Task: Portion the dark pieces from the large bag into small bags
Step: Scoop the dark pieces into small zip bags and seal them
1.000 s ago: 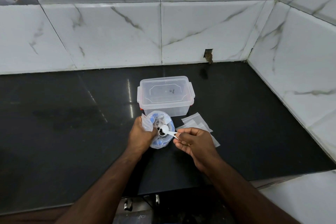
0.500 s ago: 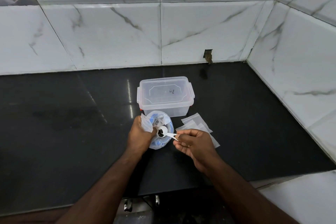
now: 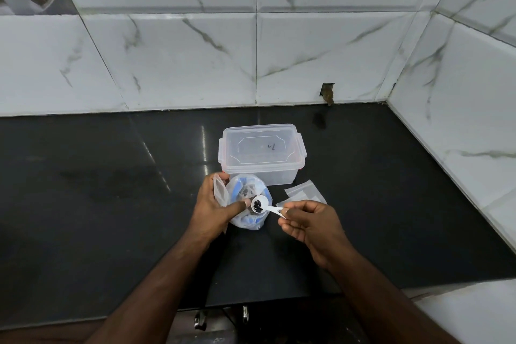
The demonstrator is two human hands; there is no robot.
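Surface: black polished countertop [image 3: 111, 204], reflecting streaks of light, running back to the wall and right into a corner.
Room: white marble-look tiled wall [image 3: 181, 58] with grey veins, meeting a second tiled wall on the right; small brownish notch [image 3: 327, 93] sitting at the base of the back wall.
Left hand [image 3: 213, 208]: curling round a small clear bag [image 3: 220, 190], holding it upright between fingers and palm, thumb reaching toward the spoon's bowl.
Right hand [image 3: 310, 222]: pinching the handle of a white spoon [image 3: 266, 208] between thumb and forefinger, remaining fingers bending loosely underneath.
Dark pieces [image 3: 258, 205]: lying in the spoon's bowl, just beside the left thumb tip; exact number too small to tell.
Large bag [image 3: 251, 204]: one, clear with blue showing inside, standing open on the counter directly under the spoon, touching the left fingers.
Container [image 3: 261, 155]: one, clear plastic with lid on, standing just beyond the left fingertips, behind the large bag.
Spare small bags [image 3: 303, 193]: lying flat and overlapping just beyond the right fingers; at least two showing, precise number unclear.
Hands: two.
Spoons: one.
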